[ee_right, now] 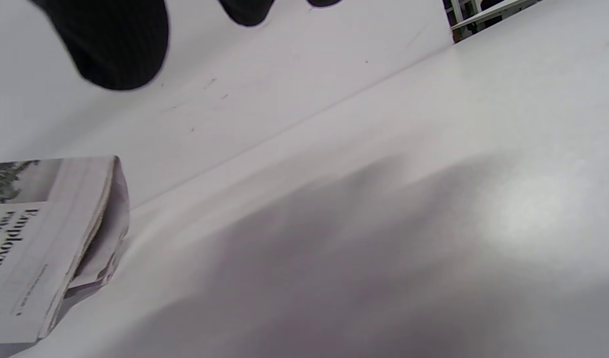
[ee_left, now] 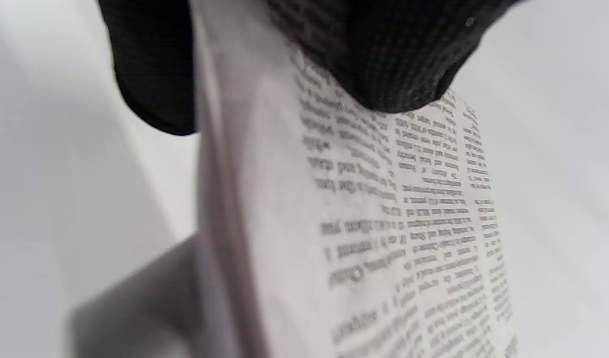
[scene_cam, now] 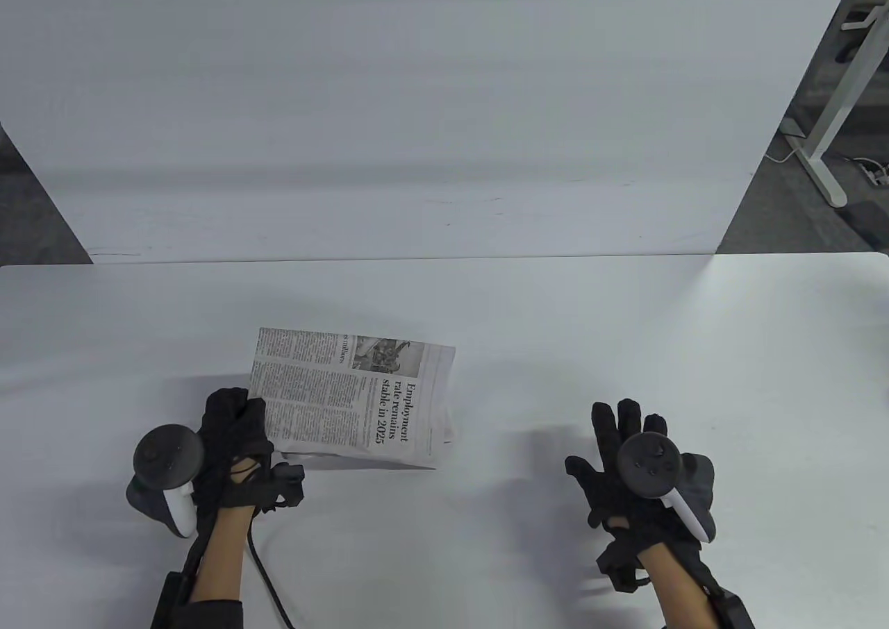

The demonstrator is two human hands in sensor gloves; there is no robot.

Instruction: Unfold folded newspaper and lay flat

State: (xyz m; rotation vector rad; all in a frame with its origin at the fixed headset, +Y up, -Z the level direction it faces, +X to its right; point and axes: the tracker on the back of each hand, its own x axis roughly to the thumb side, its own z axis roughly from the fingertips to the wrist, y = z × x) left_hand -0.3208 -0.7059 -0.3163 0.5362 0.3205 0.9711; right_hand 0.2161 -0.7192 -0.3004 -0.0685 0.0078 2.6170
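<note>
White tabletop [scene_cam: 625,323] fills the foreground, its near edge cut off by the frame along with both forearms. At lower left, the gloved left hand [scene_cam: 233,434] grips the near-left corner of the folded newspaper [scene_cam: 347,393], fingers [ee_left: 384,54] clamped on the printed face and thumb behind it; the wrist view shows only blurred columns of type, too soft to read. A headline, "Employment rate remains stable in 2025," runs sideways across the upper page, and the photo above it is too small to make out. The paper is tilted, its gripped edge raised, its lower right corner seemingly near or on the tabletop, though contact is unclear. Loose inner sheets sag at its right edge. Well apart to the right, the right hand [scene_cam: 628,462] hovers with fingers [scene_cam: 628,417] spread and holding nothing, a tracker [scene_cam: 649,466] hiding much of its back. Beyond the tabletop stands a plain white panel [scene_cam: 417,101], with grey floor [scene_cam: 785,205] and a desk leg [scene_cam: 826,136] partly visible at far right
</note>
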